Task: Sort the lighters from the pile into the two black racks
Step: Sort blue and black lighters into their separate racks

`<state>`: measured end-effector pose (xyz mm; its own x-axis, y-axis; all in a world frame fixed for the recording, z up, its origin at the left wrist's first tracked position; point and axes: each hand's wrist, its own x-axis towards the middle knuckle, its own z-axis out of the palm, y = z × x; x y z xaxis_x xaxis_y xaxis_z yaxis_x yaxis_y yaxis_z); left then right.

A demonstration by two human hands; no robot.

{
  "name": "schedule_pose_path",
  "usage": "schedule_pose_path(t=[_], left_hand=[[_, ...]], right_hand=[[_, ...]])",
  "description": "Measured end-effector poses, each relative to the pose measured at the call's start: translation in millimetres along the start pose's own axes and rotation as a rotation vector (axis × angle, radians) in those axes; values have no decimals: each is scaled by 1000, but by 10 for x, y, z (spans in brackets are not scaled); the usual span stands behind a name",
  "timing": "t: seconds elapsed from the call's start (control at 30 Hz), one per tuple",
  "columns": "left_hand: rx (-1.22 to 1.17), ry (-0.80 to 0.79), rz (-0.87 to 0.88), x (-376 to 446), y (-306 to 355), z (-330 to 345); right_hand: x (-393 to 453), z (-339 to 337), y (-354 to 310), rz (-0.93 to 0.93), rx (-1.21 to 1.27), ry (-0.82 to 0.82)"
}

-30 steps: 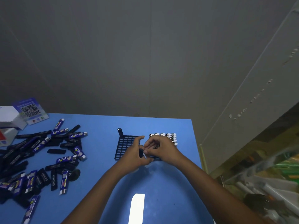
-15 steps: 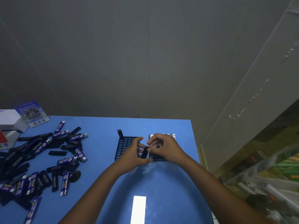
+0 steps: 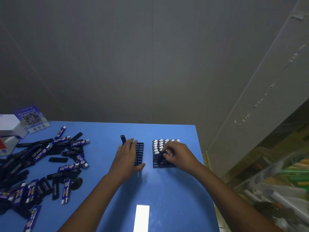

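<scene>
right hand (image 3: 177, 154) grip apparently pinching black lighter (image 3: 161, 156), over right rack (image 3: 164, 163)

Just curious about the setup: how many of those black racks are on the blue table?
2. The left rack lies under the flat left hand, nearly empty. The right rack sits beside it, apart, partly filled with lighters, where the right hand is slotting one in. None seems hidden.
</scene>
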<state>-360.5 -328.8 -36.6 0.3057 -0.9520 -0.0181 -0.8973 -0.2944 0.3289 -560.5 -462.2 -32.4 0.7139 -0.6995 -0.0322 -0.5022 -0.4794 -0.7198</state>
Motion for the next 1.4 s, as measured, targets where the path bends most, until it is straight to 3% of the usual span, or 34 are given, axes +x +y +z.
schedule_pose_path(t=[0.2, 0.37, 0.7, 0.93, 1.23, 1.4], left_hand=[[-32, -13, -27, 34, -70, 29], [-35, -20, -46, 49, -102, 30], [-66, -39, -86, 47, -131, 20], [-27, -27, -101, 46, -156, -8], [-36, 6, -111, -66, -296, -117], [-54, 9, -106, -119, -453, -235]], right_hand=[[31, -74, 34, 195, 129, -61], [49, -75, 59, 197, 205, -93], [40, 34, -58, 224, 669, -180], [77, 101, -156, 218, 597, -122], [105, 127, -434, 80, 491, -227], [208, 231, -622, 43, 381, -189]])
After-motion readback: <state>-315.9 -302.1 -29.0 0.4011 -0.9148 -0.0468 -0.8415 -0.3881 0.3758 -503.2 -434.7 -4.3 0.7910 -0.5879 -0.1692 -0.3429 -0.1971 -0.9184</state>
